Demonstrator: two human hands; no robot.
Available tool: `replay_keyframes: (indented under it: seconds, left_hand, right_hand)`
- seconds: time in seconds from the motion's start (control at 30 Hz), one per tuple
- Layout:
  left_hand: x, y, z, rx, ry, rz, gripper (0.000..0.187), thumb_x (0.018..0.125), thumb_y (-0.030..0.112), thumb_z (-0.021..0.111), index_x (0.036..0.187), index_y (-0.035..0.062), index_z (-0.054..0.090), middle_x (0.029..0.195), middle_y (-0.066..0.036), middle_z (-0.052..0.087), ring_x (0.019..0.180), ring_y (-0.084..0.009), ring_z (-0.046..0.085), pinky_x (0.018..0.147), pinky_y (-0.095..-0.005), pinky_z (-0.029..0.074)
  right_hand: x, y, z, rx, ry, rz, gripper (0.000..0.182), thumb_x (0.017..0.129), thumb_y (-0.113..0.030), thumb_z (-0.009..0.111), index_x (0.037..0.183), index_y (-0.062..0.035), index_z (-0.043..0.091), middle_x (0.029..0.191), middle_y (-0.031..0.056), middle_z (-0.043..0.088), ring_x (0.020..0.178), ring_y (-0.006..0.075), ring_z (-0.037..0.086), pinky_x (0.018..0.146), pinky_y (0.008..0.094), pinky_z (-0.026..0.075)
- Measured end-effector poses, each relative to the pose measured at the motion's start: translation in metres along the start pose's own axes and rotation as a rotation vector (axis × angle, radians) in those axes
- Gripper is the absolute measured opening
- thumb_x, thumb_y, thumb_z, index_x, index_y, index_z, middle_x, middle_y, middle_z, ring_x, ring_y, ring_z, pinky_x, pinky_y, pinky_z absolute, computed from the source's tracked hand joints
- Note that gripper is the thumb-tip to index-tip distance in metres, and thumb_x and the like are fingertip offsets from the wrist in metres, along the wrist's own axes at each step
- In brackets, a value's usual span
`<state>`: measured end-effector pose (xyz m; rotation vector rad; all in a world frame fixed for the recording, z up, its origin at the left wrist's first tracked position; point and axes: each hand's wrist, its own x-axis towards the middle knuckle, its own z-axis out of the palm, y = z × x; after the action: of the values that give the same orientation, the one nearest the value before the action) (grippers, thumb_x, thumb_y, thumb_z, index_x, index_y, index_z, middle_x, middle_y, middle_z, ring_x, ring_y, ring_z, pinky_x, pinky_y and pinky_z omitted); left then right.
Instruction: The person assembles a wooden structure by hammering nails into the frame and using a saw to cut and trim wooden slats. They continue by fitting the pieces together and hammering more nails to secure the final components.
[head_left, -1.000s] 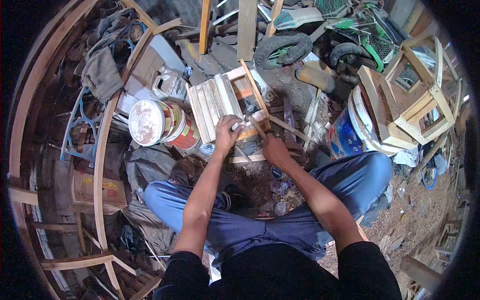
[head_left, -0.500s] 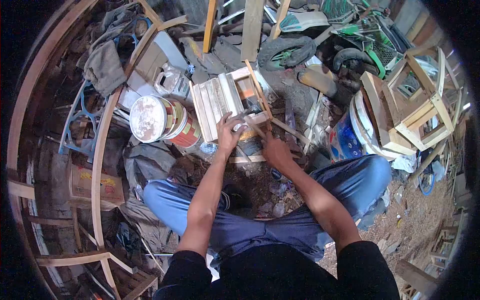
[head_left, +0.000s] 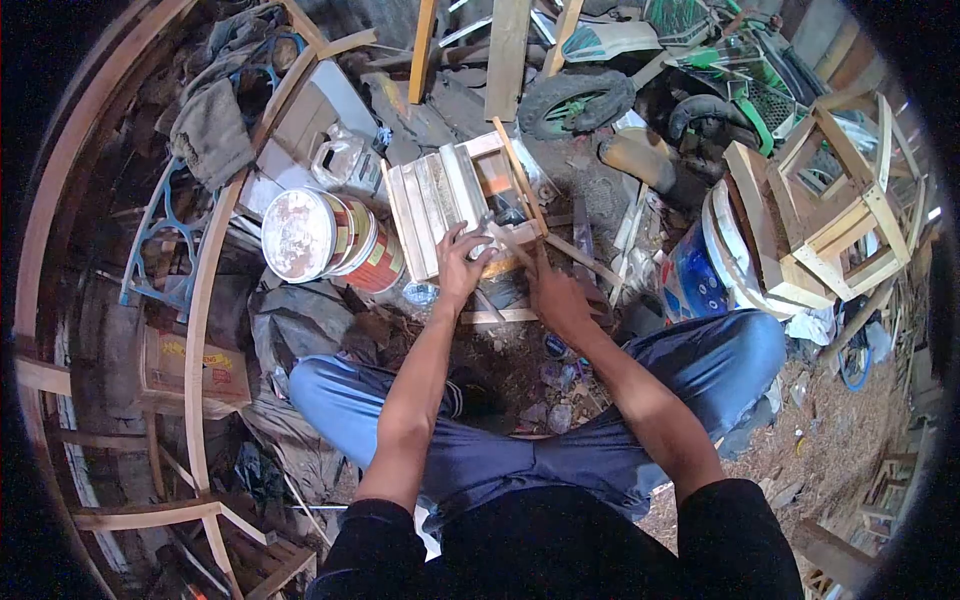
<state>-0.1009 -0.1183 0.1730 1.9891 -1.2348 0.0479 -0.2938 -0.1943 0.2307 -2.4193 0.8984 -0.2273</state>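
My right hand [head_left: 558, 301] is closed round the wooden handle of a hammer [head_left: 512, 246]. The hammer's head lies over the near part of a small wooden frame [head_left: 427, 207], close to my left fingertips. My left hand [head_left: 461, 264] rests at the frame's near edge with its fingers bent and drawn together. Whatever sits between those fingertips is too small to make out. The frame has pale slats on its left and an opening on its right, with a thin strip [head_left: 519, 176] along that side.
Paint buckets [head_left: 297, 236] and a plastic jug [head_left: 343, 163] stand to the left. On the right, another wooden frame [head_left: 836, 235] rests on a blue bucket [head_left: 694, 274]. A wheel [head_left: 577, 104] and planks [head_left: 508, 60] lie beyond. A cardboard box [head_left: 193, 370] is at lower left.
The hammer and my right hand have shifted slightly upward over the frame. My left hand keeps its place at the near edge. The whole view has moved a little.
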Motion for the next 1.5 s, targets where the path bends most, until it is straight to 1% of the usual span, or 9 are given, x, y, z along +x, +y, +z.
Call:
replay_keyframes:
  seconds: [0.3, 0.4, 0.47, 0.57, 1.0, 1.07, 1.1, 1.17, 1.5]
  left_hand:
    - [0.001, -0.002, 0.001, -0.018, 0.021, 0.029, 0.02, 0.07, 0.017, 0.078, 0.089, 0.0121, 0.074, 0.106, -0.004, 0.069, 0.12, -0.0275, 0.047, 0.103, -0.0427, 0.032]
    - [0.0, -0.001, 0.0, -0.027, 0.02, 0.015, 0.021, 0.07, 0.018, 0.078, 0.09, 0.0117, 0.074, 0.109, -0.004, 0.069, 0.121, -0.028, 0.047, 0.104, -0.0431, 0.031]
    - [0.001, 0.003, -0.002, -0.027, 0.017, 0.009, 0.02, 0.071, 0.019, 0.077, 0.089, 0.0116, 0.074, 0.11, -0.004, 0.068, 0.121, -0.0281, 0.047, 0.104, -0.0433, 0.031]
    - [0.0, 0.001, 0.0, -0.016, 0.0, -0.003, 0.021, 0.072, 0.02, 0.077, 0.091, 0.0123, 0.074, 0.113, -0.003, 0.067, 0.122, -0.0268, 0.046, 0.105, -0.0421, 0.03]
    - [0.0, 0.002, -0.002, 0.016, 0.001, 0.012, 0.021, 0.071, 0.021, 0.078, 0.089, 0.012, 0.072, 0.113, -0.001, 0.067, 0.121, -0.0268, 0.047, 0.103, -0.0406, 0.031]
    - [0.002, 0.007, -0.003, 0.0, 0.027, -0.005, 0.021, 0.07, 0.021, 0.078, 0.088, 0.0119, 0.071, 0.113, 0.0, 0.067, 0.12, -0.0269, 0.048, 0.102, -0.0408, 0.032]
    - [0.0, 0.008, -0.004, -0.016, 0.049, -0.03, 0.022, 0.07, 0.021, 0.079, 0.088, 0.0119, 0.071, 0.113, 0.0, 0.067, 0.119, -0.0271, 0.049, 0.101, -0.0411, 0.033]
    - [0.0, 0.009, -0.005, -0.001, 0.047, -0.028, 0.021, 0.07, 0.022, 0.079, 0.087, 0.0119, 0.071, 0.113, 0.0, 0.068, 0.118, -0.0272, 0.049, 0.1, -0.0413, 0.034]
    - [0.001, 0.006, 0.003, 0.038, 0.118, -0.004, 0.016, 0.074, 0.024, 0.076, 0.083, 0.0121, 0.069, 0.108, 0.0, 0.069, 0.115, -0.0272, 0.052, 0.096, -0.0429, 0.037]
  right_hand:
    - [0.004, -0.003, 0.0, -0.029, -0.086, 0.08, 0.024, 0.089, -0.01, 0.043, 0.11, 0.0003, 0.046, 0.078, 0.0241, 0.065, 0.074, 0.0432, 0.065, 0.063, 0.0519, 0.053]
    - [0.003, 0.008, 0.013, -0.019, 0.053, -0.024, 0.025, 0.091, -0.012, 0.04, 0.111, 0.0004, 0.046, 0.078, 0.0241, 0.065, 0.073, 0.0422, 0.065, 0.063, 0.052, 0.053]
    - [0.002, 0.011, 0.01, -0.088, -0.064, 0.006, 0.025, 0.091, -0.011, 0.04, 0.112, 0.0004, 0.046, 0.077, 0.0242, 0.065, 0.071, 0.0416, 0.065, 0.062, 0.0525, 0.053]
    - [0.003, 0.004, 0.006, -0.037, 0.009, -0.002, 0.025, 0.09, -0.011, 0.042, 0.113, -0.0007, 0.045, 0.076, 0.0248, 0.065, 0.071, 0.0424, 0.065, 0.063, 0.0531, 0.053]
    - [0.003, 0.006, 0.011, 0.024, -0.086, 0.081, 0.025, 0.089, -0.012, 0.045, 0.112, -0.0014, 0.044, 0.077, 0.0275, 0.064, 0.074, 0.0463, 0.064, 0.067, 0.0582, 0.05]
    - [0.005, 0.027, 0.03, 0.018, -0.061, 0.021, 0.045, 0.094, -0.025, 0.047, 0.131, -0.0008, 0.038, 0.072, 0.029, 0.062, 0.067, 0.0464, 0.061, 0.061, 0.0572, 0.047]
    - [0.005, 0.022, 0.025, 0.018, -0.062, 0.02, 0.045, 0.094, -0.025, 0.047, 0.131, -0.0008, 0.038, 0.072, 0.029, 0.062, 0.067, 0.0464, 0.061, 0.061, 0.0572, 0.047]
    - [0.005, 0.014, 0.016, 0.03, -0.024, 0.043, 0.024, 0.09, -0.014, 0.045, 0.11, -0.0019, 0.043, 0.074, 0.0261, 0.064, 0.071, 0.0464, 0.064, 0.063, 0.0576, 0.051]
    - [0.007, 0.01, 0.013, 0.049, -0.073, 0.104, 0.023, 0.09, -0.014, 0.046, 0.11, -0.0025, 0.043, 0.076, 0.0276, 0.064, 0.073, 0.0466, 0.064, 0.064, 0.0574, 0.051]
